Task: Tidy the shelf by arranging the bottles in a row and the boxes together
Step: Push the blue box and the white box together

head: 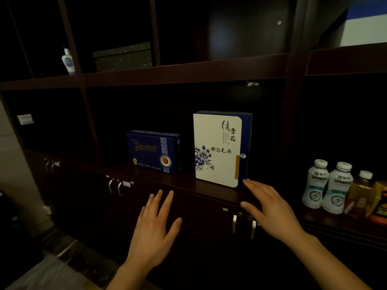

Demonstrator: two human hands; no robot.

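A white box with blue flowers (217,149) stands upright on the dark shelf (209,191), and a smaller blue box (154,151) stands a short gap to its left. My right hand (270,208) is open, its fingertips close to the white box's lower right corner. My left hand (155,222) is open and spread, in front of the cabinet below the shelf edge, holding nothing. In the right compartment two white bottles (315,184) (337,187) and an amber bottle (360,191) stand in a row.
Orange and yellow packages (379,204) sit at the far right beside the bottles. A blue-and-white porcelain bottle (68,60) and a dark box (123,57) stand on the upper shelf. Cabinet doors with metal handles (114,186) run below the shelf.
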